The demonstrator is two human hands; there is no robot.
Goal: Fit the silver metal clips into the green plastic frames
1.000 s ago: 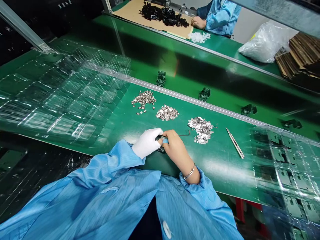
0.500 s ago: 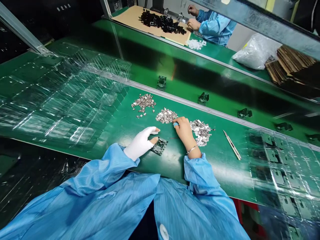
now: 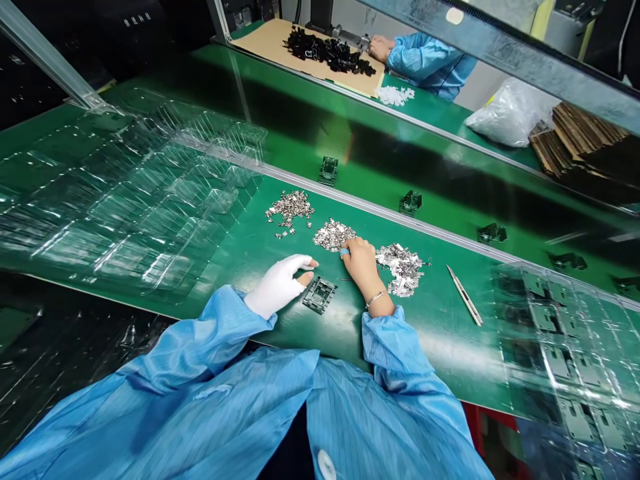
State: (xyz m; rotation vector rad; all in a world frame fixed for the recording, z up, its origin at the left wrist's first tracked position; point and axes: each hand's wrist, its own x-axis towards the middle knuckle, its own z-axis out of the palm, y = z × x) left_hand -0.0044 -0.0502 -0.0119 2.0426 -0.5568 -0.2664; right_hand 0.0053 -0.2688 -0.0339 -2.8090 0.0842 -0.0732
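My left hand (image 3: 280, 283), in a white glove, rests on the green mat with its fingertips against the left side of a small black plastic part (image 3: 320, 295); the fingers are spread. My right hand (image 3: 361, 262) is bare with a blue finger cot and pinches at the edge of the middle pile of small metal pieces (image 3: 333, 235). A second pile of metal pieces (image 3: 290, 207) lies to the left and a third pile (image 3: 403, 267) to the right of that hand.
Clear blister trays (image 3: 130, 200) cover the left of the bench; trays with black parts (image 3: 565, 353) sit at right. A slim knife (image 3: 465, 303) lies near them. Black parts (image 3: 410, 202) ride the conveyor behind. A co-worker's sleeve (image 3: 425, 60) shows across it.
My right hand left the black part and reached up to the middle metal pile, closing its fingers there. My left hand let the part rest on the mat and stays beside it.
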